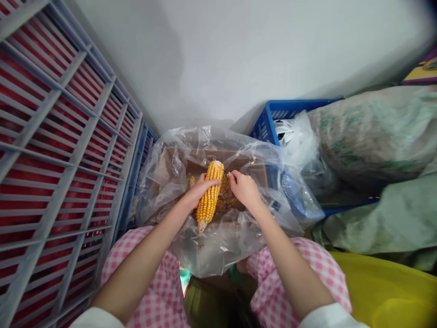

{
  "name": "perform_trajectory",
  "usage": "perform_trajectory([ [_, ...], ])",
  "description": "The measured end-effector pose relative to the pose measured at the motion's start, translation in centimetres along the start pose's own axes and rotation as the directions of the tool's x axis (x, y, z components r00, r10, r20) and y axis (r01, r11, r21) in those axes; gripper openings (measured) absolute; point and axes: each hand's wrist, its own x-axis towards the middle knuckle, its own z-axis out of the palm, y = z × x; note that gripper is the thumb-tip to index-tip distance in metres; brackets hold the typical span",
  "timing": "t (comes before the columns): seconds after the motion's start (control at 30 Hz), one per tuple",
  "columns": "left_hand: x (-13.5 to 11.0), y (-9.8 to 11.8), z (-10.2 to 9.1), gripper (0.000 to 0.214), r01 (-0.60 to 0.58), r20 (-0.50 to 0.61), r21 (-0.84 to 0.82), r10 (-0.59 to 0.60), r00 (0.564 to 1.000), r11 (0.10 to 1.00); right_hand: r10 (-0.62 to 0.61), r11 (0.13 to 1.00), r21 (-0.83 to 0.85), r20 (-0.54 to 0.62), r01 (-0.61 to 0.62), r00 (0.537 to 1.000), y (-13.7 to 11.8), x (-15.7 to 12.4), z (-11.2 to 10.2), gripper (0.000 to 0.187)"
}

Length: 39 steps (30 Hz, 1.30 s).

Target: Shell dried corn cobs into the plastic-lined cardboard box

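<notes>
An ear of yellow corn (209,200) lies tilted across my left hand (198,189), whose thumb presses over its front. Kernels cover most of the ear; its top end is pale and its tapered tip points down toward me. My right hand (244,187) is closed just to the right of the ear's upper part. From its fingers a thin dark pointed tool (226,172) reaches to the kernels; its handle is hidden in the fist. Beneath both hands, loose corn kernels (225,193) lie in a cardboard box (261,175) lined with clear plastic (218,250).
A tall grey slatted crate (64,86) with red behind its slats stands close on the left. At right, a blue crate (269,123) holds white plastic bags (297,136) beside a large stuffed sack (372,132). A yellow tub (385,287) sits at lower right, and a white wall (218,59) rises behind.
</notes>
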Motion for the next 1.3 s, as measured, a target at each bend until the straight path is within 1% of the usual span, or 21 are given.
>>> perform_trajectory([
  [0.1, -0.1, 0.2, -0.2, 0.043, -0.005, 0.061, -0.049, 0.008, 0.998, 0.999, -0.020, 1.000, 0.012, 0.002, 0.020, 1.000, 0.2, -0.1, -0.7, 0.035],
  [0.2, -0.2, 0.5, -0.4, 0.043, -0.032, 0.093, -0.043, 0.036, 0.995, 0.999, -0.069, 0.997, 0.028, -0.013, 0.069, 0.998, 0.5, -0.1, -1.2, 0.034],
  [0.27, -0.3, 0.7, -0.4, 0.042, -0.033, 0.112, -0.011, 0.034, 0.993, 0.999, -0.110, 0.994, 0.005, -0.020, 0.110, 0.994, 0.8, 0.0, -1.5, 0.034],
  [0.37, -0.6, 0.9, -0.4, 0.042, -0.043, 0.123, 0.067, 0.034, 0.992, 0.997, -0.180, 0.981, -0.082, -0.020, 0.178, 0.983, 1.5, 0.1, -2.0, 0.033],
  [0.47, -0.9, 0.8, -0.3, 0.045, -0.099, 0.121, 0.153, 0.080, 0.989, 0.983, -0.233, 0.963, -0.142, 0.004, 0.231, 0.973, 1.7, 0.1, -2.0, 0.031],
  [0.57, -1.1, 0.6, -0.1, 0.044, -0.109, 0.095, 0.167, 0.094, 0.991, 0.980, -0.186, 0.975, -0.128, -0.014, 0.183, 0.982, 1.0, -0.2, -0.8, 0.031],
  [0.63, -0.9, 0.1, 0.3, 0.042, -0.090, 0.065, 0.131, 0.082, 0.994, 0.987, -0.088, 0.994, -0.077, -0.056, 0.084, 0.995, -0.1, -0.5, 0.4, 0.032],
  [0.73, -0.4, -1.2, 0.9, 0.038, -0.087, -0.041, 0.082, 0.091, 0.995, 0.993, 0.061, 0.997, -0.044, -0.072, -0.064, 0.996, -1.9, -0.8, 1.9, 0.032],
  [0.8, 0.1, -2.0, 1.2, 0.038, -0.088, -0.107, 0.063, 0.094, 0.990, 0.994, 0.096, 0.993, -0.071, -0.049, -0.099, 0.994, -2.5, -0.8, 2.0, 0.031],
  [0.87, 0.3, -2.2, 1.3, 0.039, -0.088, -0.124, 0.047, 0.093, 0.988, 0.995, 0.090, 0.992, -0.080, -0.032, -0.092, 0.995, -2.5, -0.5, 1.4, 0.031],
  [0.93, 0.3, -1.8, 1.2, 0.041, -0.095, -0.109, 0.024, 0.097, 0.989, 0.995, 0.067, 0.996, -0.062, -0.034, -0.069, 0.997, -1.8, -0.2, 0.3, 0.032],
  [1.07, -0.4, -0.1, 0.8, 0.044, -0.065, -0.069, -0.022, 0.064, 0.996, 0.998, -0.058, 0.998, -0.034, -0.028, 0.057, 0.998, -0.1, 0.0, -1.8, 0.033],
  [1.17, -0.7, 0.6, 0.8, 0.044, -0.043, -0.071, -0.018, 0.041, 0.997, 0.999, -0.111, 0.993, -0.034, -0.012, 0.111, 0.994, 0.5, -0.3, -2.4, 0.034],
  [1.3, -0.7, 0.6, 0.9, 0.045, -0.044, -0.067, 0.009, 0.045, 0.997, 0.999, -0.130, 0.991, -0.040, 0.002, 0.130, 0.992, 0.3, -0.5, -2.4, 0.033],
])
